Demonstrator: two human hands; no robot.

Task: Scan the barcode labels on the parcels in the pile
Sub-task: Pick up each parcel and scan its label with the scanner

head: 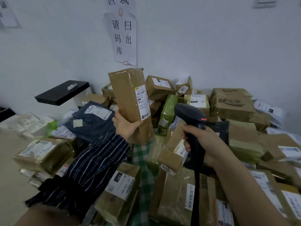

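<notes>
The left hand (126, 126) is clamped round the lower part of a tall brown box (128, 98), thumb on the near face and fingers curled behind. It holds the box upright above the pile (244, 141), the top leaning slightly toward 11 o'clock. The box is cardboard wrapped in shiny clear tape, long and rectangular. A narrow white label (143, 102) runs lengthwise down its right-hand face. A dark striped sleeve (91, 168) covers that forearm.

The right hand (206, 144), at 4 o'clock from the box, is wrapped tight round the handle of a black scanner (190, 115). The scanner is smooth matte plastic with a rounded head aimed toward 10 o'clock, at the box, and a small red mark on its side.

Around both hands lie taped cardboard parcels with white labels. A dark blue bag (92, 119) lies at 9 o'clock of the box, and a glossy green parcel (167, 115) lies between box and scanner. Green checked cloth (143, 157) shows under the pile.
</notes>
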